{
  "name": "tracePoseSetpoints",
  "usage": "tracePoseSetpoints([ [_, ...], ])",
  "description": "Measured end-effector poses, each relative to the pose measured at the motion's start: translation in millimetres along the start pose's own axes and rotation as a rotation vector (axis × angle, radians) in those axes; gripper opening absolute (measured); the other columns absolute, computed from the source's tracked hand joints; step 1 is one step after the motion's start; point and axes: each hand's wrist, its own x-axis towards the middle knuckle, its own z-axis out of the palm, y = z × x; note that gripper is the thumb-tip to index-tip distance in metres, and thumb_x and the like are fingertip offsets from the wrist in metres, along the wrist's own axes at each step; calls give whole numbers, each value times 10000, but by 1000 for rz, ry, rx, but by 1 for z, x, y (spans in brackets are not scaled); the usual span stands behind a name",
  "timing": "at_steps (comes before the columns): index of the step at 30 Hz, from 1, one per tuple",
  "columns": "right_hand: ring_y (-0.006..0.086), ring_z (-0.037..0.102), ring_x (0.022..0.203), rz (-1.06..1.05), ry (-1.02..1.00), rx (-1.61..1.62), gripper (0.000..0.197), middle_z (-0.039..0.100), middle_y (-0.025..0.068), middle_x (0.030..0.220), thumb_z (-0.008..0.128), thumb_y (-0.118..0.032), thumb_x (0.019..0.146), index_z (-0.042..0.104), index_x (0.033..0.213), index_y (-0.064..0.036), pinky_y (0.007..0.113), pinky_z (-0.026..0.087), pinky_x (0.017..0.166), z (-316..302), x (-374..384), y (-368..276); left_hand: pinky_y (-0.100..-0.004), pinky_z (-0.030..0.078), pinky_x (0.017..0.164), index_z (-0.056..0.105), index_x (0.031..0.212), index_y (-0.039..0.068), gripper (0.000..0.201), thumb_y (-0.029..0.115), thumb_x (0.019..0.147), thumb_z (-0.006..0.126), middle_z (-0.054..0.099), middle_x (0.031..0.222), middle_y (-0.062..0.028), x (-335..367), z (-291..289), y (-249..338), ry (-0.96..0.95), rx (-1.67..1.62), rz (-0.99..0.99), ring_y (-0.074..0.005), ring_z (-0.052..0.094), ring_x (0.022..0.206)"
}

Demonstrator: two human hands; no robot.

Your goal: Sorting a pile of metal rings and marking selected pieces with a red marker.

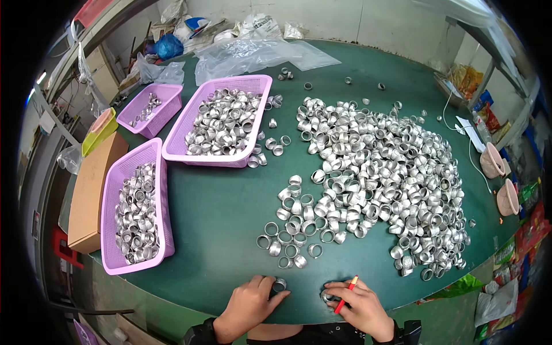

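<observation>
Left hand [248, 303] closes fingers round one metal ring [279, 284] at near edge of green bench [218, 213]. Right hand [361, 305] pins second ring [327, 296] under fingertips, red pen [346, 293] held between fingers. Rings look light, rigid, smooth, likely slippery; best pinched across outer wall. Big ring heap [379, 172] lies beyond right grip; three purple baskets [172, 150] of rings sit beyond left grip.
</observation>
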Motion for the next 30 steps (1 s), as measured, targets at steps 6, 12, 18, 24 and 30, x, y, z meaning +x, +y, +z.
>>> tracePoseSetpoints([
  [6,203,541,815,260,225,744,245,581,57,923,638,-34,684,549,912,-39,298,422,719,26,-10,-15,-267,479,645,547,853,3,245,95,672,683,603,863,-120,-5,-7,14,-79,-625,75,-192,605,746],
  [12,211,533,902,-151,257,611,301,536,144,992,645,31,679,541,960,5,289,439,757,36,-9,-18,-278,471,720,505,948,-17,307,31,688,661,593,920,-147,-23,4,18,-39,-797,23,-194,581,859],
  [18,173,523,870,-54,245,789,302,542,102,946,640,-11,706,515,980,-5,279,418,781,44,-13,-10,-250,440,697,545,959,-33,293,58,704,656,575,899,-130,-22,5,19,-115,-1023,-54,-166,545,824],
  [24,145,514,876,80,143,1256,277,522,83,984,574,-66,784,475,1037,-12,268,406,788,52,-19,-7,-203,388,552,544,970,-35,261,86,750,614,559,903,-119,-27,7,24,-343,-1761,-485,-108,491,672],
  [30,150,525,840,57,307,873,306,520,87,969,632,7,711,496,984,-13,248,436,715,49,-17,-12,-201,401,523,538,945,-18,230,74,746,609,574,829,-82,-27,1,32,-138,-1346,-366,-96,496,606],
])
